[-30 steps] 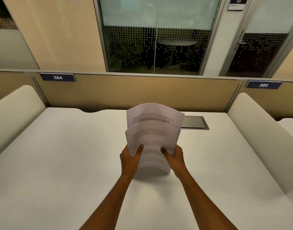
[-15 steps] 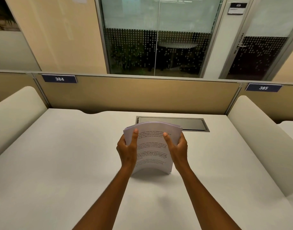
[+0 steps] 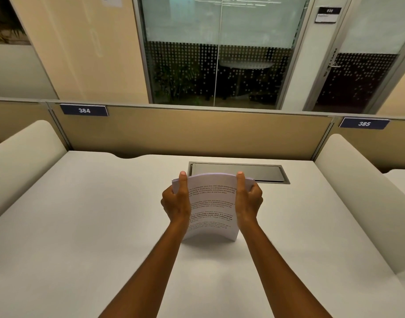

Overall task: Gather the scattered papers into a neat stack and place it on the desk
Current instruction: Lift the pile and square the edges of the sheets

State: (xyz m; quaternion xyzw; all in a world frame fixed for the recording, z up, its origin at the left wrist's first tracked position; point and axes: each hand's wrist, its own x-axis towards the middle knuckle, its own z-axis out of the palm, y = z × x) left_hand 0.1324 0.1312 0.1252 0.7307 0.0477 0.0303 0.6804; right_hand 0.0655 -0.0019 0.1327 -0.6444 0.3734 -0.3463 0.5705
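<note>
A stack of printed white papers (image 3: 212, 207) stands upright on its bottom edge on the white desk (image 3: 82, 226), bowed slightly toward me. My left hand (image 3: 176, 203) grips its left side with the thumb stretched up the front. My right hand (image 3: 248, 201) grips the right side the same way. The sheets' top edges line up closely, with a few corners peeking out at the upper left and right. The fingers behind the stack are hidden.
A grey cable hatch (image 3: 239, 172) is set into the desk just behind the papers. A tan partition (image 3: 197, 131) with plates 384 and 385 closes the back. Cream padded dividers stand at the left (image 3: 20, 161) and right (image 3: 362, 191).
The sheets that stuck up unevenly a second ago have dropped level into one stack. Both hands slid from the lower part of the papers up to the top corners.
</note>
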